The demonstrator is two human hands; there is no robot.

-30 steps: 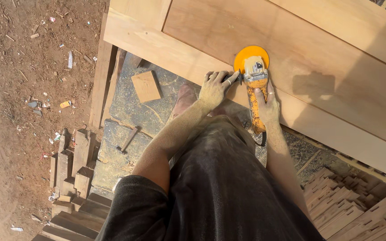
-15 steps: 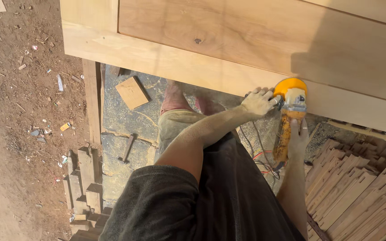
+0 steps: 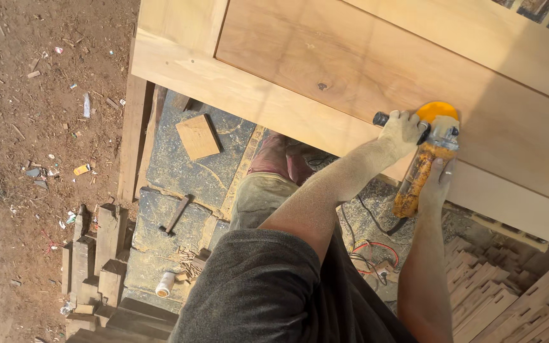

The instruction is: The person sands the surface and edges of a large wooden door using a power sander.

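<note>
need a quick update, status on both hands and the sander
Left hand shut on side handle, right hand shut on sander body. Disc on wooden door panel. Nothing blocking the panel.

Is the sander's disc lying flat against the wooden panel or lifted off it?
Against it: the orange disc lies on the wooden panel, with both hands gripping the sander. Whether it spins cannot be told.

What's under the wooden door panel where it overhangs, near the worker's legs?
Under the wooden door panel show stone slabs with a square wood offcut, a hammer and cables. Whatever props the panel up is covered.
</note>
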